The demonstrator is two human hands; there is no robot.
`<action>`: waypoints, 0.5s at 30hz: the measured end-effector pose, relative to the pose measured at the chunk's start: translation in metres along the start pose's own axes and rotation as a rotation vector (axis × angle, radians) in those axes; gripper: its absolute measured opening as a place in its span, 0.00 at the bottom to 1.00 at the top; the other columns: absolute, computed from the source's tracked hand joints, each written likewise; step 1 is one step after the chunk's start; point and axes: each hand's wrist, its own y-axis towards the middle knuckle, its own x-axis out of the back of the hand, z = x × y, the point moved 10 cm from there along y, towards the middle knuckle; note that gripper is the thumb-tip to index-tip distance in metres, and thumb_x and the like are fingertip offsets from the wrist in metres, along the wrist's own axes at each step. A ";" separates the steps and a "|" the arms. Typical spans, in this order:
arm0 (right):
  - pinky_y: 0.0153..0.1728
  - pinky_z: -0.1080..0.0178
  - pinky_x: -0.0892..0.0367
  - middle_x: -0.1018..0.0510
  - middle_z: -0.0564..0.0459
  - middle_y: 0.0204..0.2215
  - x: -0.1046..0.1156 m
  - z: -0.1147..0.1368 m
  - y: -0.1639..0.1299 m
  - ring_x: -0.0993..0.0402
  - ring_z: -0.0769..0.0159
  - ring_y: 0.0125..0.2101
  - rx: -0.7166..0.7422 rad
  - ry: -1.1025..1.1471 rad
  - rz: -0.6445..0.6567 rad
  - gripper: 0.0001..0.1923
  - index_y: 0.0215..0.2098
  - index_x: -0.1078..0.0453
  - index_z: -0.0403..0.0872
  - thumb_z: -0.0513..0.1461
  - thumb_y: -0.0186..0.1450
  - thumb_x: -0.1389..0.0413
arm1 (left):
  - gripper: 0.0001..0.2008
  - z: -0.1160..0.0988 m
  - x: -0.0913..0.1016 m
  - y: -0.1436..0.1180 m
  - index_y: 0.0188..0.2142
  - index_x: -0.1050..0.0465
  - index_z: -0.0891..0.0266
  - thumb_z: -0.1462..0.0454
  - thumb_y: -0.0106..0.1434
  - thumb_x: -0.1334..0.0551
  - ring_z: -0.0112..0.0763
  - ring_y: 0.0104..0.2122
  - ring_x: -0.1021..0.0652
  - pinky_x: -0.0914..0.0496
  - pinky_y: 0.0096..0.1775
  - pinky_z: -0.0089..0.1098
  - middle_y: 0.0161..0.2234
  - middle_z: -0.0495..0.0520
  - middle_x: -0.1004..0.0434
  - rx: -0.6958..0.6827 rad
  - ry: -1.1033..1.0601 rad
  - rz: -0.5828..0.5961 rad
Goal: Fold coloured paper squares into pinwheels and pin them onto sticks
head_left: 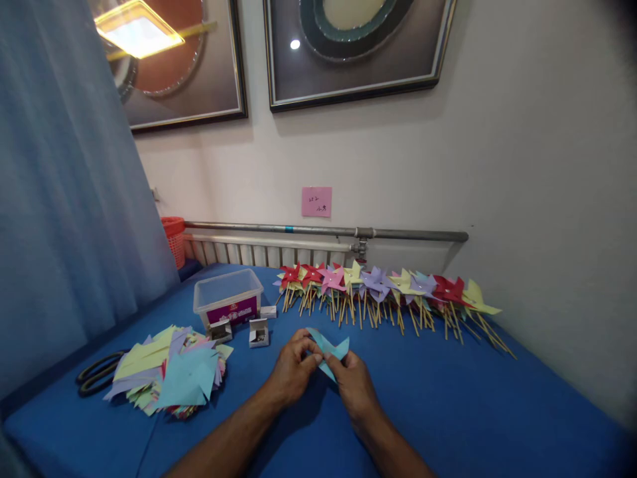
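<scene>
Between my two hands is a light-blue paper pinwheel (339, 348), its points folded in toward the centre. My left hand (294, 362) pinches it from the left, thumb and fingers closed near the middle. From the right, my right hand (354, 382) grips the paper, with the thumb close to the centre. Whether a pin sits under my fingertips is hidden. A pile of cut paper sheets (186, 375) in blue, yellow, purple and pink lies to the left of my hands. Small open boxes (259, 333) stand beyond my left hand, one with tiny metallic bits inside.
Finished pinwheels on sticks (375, 285) lie in a long row at the back right. A clear plastic tub (226, 292) stands behind the boxes. Black-handled scissors (102, 373) lie partly under the paper pile. A red basket (174, 240) and a radiator (263, 252) are by the wall.
</scene>
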 end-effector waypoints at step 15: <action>0.35 0.61 0.30 0.16 0.52 0.30 -0.007 0.007 -0.006 0.23 0.59 0.31 0.009 0.065 0.053 0.18 0.37 0.21 0.46 0.50 0.56 0.35 | 0.05 -0.008 0.003 0.000 0.29 0.29 0.60 0.67 0.63 0.40 0.37 0.52 0.25 0.33 0.55 0.34 0.50 0.56 0.23 -0.022 0.057 0.030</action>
